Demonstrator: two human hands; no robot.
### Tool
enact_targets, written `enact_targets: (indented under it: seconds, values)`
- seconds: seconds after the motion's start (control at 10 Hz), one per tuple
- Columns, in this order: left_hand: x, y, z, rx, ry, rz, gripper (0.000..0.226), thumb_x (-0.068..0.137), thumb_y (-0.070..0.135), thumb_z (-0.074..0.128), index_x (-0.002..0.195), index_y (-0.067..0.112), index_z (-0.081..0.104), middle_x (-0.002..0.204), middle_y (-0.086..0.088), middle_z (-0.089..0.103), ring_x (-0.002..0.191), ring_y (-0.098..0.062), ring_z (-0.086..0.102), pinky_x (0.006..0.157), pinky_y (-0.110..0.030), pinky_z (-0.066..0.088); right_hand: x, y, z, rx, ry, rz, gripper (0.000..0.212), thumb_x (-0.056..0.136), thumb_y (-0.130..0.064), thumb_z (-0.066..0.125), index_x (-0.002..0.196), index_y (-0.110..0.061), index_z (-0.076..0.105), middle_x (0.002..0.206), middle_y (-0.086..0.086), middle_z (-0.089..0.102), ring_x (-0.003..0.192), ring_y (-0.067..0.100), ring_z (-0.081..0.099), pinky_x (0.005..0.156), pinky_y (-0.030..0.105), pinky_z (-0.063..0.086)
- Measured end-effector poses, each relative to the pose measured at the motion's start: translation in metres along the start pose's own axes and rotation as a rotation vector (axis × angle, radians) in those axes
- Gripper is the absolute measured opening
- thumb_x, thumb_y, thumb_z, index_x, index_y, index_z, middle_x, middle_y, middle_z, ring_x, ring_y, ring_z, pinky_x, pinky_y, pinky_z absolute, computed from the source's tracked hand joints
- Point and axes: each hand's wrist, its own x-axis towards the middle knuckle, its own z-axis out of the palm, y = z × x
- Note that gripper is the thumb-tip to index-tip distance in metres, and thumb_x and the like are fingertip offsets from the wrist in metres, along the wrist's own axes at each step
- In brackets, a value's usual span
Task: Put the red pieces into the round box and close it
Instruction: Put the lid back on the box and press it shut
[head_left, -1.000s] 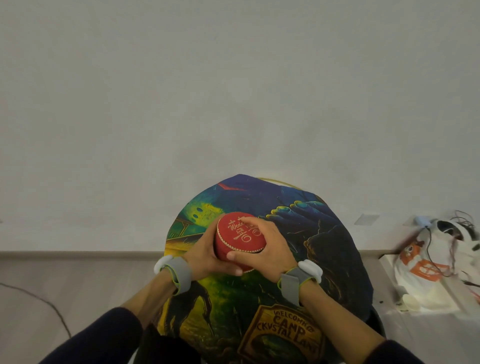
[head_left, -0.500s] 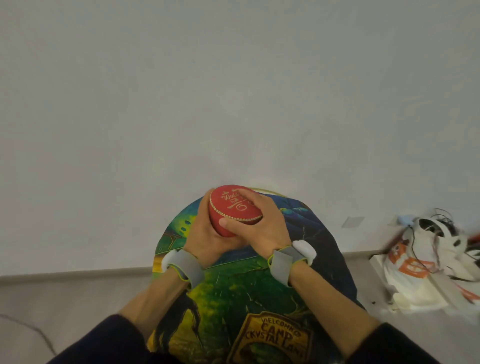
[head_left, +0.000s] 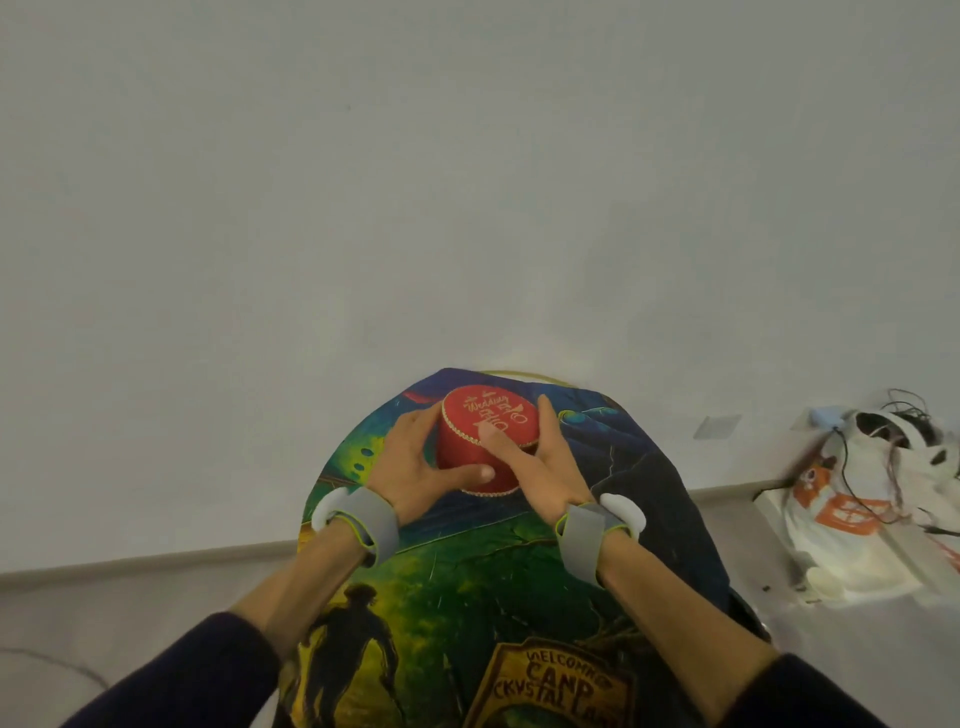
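Both hands (head_left: 415, 467) (head_left: 545, 467) flank the round box (head_left: 480, 441); sides blocked. Cloth (head_left: 467, 571) nr. person: free. Wall (head_left: 467, 208) just behind.

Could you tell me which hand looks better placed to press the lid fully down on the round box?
Right. The right hand already has its thumb on the lid, while the left hand grips the side of the box, steadying it.

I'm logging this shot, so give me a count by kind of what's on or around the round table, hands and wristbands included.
Hands: 2, left hand and right hand, both on the box
Grey wristbands: 2, and
Red round box, lid on: 1
Printed table cover: 1
White and orange bag on the floor: 1
Total: 7
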Motion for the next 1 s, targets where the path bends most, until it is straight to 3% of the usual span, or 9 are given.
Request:
enact_targets:
  seconds: [0.1, 0.2, 0.3, 0.4, 0.5, 0.7, 0.8, 0.9, 1.0]
  values:
    - [0.012, -0.005, 0.003, 0.082, -0.009, -0.045, 0.091, 0.068, 0.053, 0.092, 0.147, 0.035, 0.051, 0.130, -0.002, 0.053, 0.118, -0.018, 0.054, 0.111, -0.042, 0.044, 0.014, 0.008, -0.002, -0.022, -0.010, -0.003, 0.112, 0.081, -0.060, 0.074, 0.161, -0.032, 0.001, 0.160, 0.001, 0.033, 0.140, 0.023, 0.042, 0.115, 0.045, 0.038]
    - [0.032, -0.006, 0.010, 0.073, -0.029, -0.044, 0.086, 0.066, 0.045, 0.095, 0.142, 0.030, 0.057, 0.128, -0.001, 0.058, 0.109, -0.015, 0.057, 0.101, -0.033, 0.046, 0.035, 0.013, -0.007, -0.013, -0.005, -0.022, 0.106, 0.086, -0.044, 0.076, 0.162, -0.030, 0.003, 0.157, 0.001, 0.036, 0.136, 0.019, 0.044, 0.112, 0.039, 0.039]
    - [0.053, -0.007, 0.016, 0.062, -0.014, -0.046, 0.086, 0.068, 0.034, 0.096, 0.145, 0.024, 0.057, 0.133, -0.005, 0.061, 0.116, -0.022, 0.061, 0.103, -0.037, 0.050, 0.061, 0.017, -0.014, -0.031, 0.026, -0.037, 0.089, 0.091, -0.028, 0.074, 0.159, -0.026, 0.016, 0.148, 0.002, 0.045, 0.131, 0.021, 0.049, 0.108, 0.038, 0.044]
    - [0.074, -0.011, 0.026, 0.048, -0.005, -0.054, 0.081, 0.073, 0.031, 0.094, 0.145, 0.023, 0.057, 0.134, -0.004, 0.062, 0.116, -0.019, 0.060, 0.100, -0.032, 0.045, 0.087, 0.021, -0.021, -0.047, 0.048, -0.046, 0.070, 0.093, -0.026, 0.071, 0.148, -0.035, 0.029, 0.131, -0.006, 0.049, 0.121, 0.018, 0.053, 0.085, 0.018, 0.045]
    - [0.086, -0.010, 0.035, 0.011, -0.015, -0.074, 0.078, 0.076, 0.029, 0.092, 0.145, 0.022, 0.055, 0.136, -0.002, 0.062, 0.114, -0.014, 0.056, 0.098, -0.028, 0.041, 0.102, 0.025, -0.024, -0.077, 0.085, -0.037, 0.081, 0.095, -0.029, 0.069, 0.158, -0.026, 0.018, 0.130, -0.008, 0.041, 0.118, 0.013, 0.047, 0.089, 0.019, 0.041]
    - [0.109, -0.019, 0.047, -0.029, -0.060, -0.134, 0.077, 0.083, 0.026, 0.087, 0.150, 0.017, 0.050, 0.145, -0.004, 0.063, 0.130, -0.021, 0.059, 0.106, -0.029, 0.042, 0.126, 0.040, -0.024, -0.109, 0.121, -0.018, 0.080, 0.095, -0.034, 0.069, 0.158, -0.023, 0.019, 0.128, -0.005, 0.043, 0.113, 0.014, 0.050, 0.076, 0.012, 0.040]
    - [0.112, -0.019, 0.046, -0.055, -0.052, -0.150, 0.077, 0.085, 0.023, 0.085, 0.152, 0.018, 0.048, 0.146, -0.004, 0.062, 0.131, -0.022, 0.058, 0.105, -0.029, 0.041, 0.132, 0.038, -0.023, -0.113, 0.137, -0.032, 0.083, 0.093, -0.035, 0.071, 0.158, -0.024, 0.020, 0.129, -0.004, 0.044, 0.115, 0.015, 0.050, 0.089, 0.024, 0.042]
    - [0.115, -0.020, 0.045, -0.067, -0.068, -0.148, 0.071, 0.089, 0.019, 0.081, 0.152, 0.017, 0.048, 0.146, -0.005, 0.063, 0.134, -0.025, 0.059, 0.104, -0.028, 0.042, 0.134, 0.034, -0.021, -0.139, 0.160, -0.044, 0.081, 0.092, -0.037, 0.072, 0.156, -0.024, 0.024, 0.127, -0.005, 0.044, 0.113, 0.015, 0.050, 0.090, 0.026, 0.042]
    - [0.110, -0.018, 0.042, -0.050, -0.088, -0.144, 0.074, 0.093, 0.020, 0.076, 0.157, 0.016, 0.040, 0.153, -0.007, 0.059, 0.143, -0.028, 0.054, 0.116, -0.035, 0.042, 0.128, 0.031, -0.023, -0.165, 0.205, -0.056, 0.080, 0.092, -0.041, 0.071, 0.156, -0.026, 0.026, 0.135, -0.001, 0.048, 0.117, 0.018, 0.052, 0.096, 0.032, 0.047]
